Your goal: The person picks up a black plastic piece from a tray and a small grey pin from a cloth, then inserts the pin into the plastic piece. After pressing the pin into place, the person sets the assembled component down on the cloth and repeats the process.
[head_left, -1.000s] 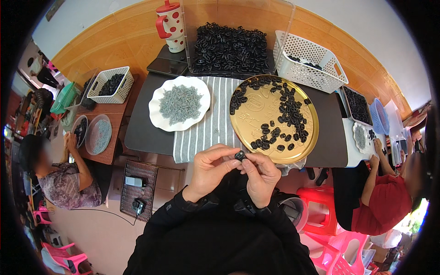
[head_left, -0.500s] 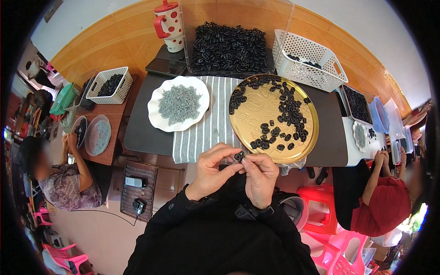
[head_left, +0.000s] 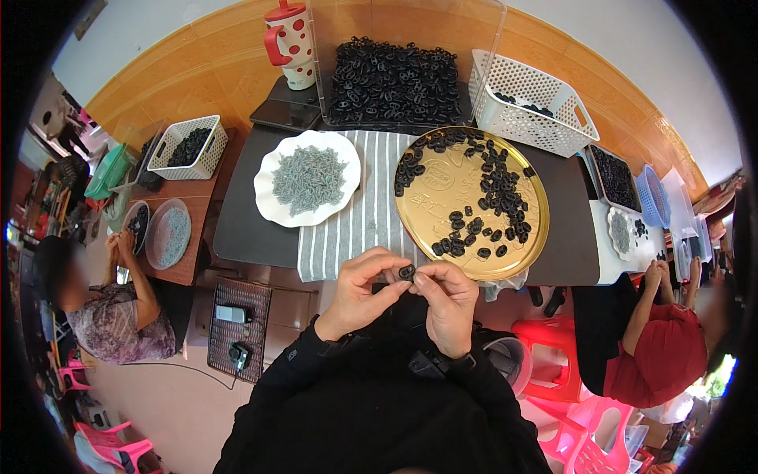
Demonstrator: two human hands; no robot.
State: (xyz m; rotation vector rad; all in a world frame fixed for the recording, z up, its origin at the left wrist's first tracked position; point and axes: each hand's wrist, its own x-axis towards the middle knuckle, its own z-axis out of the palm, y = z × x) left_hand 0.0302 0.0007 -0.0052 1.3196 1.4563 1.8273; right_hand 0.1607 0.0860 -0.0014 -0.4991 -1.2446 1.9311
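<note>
Black pieces (head_left: 482, 197) on gold tray (head_left: 530, 237); grey-white striped cloth (head_left: 355, 229).

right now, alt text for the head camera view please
Both hands, left hand and right hand, pinch one small black piece at the table edge. Beyond sit a gold tray of black pieces and a white plate of grey bits.
</note>
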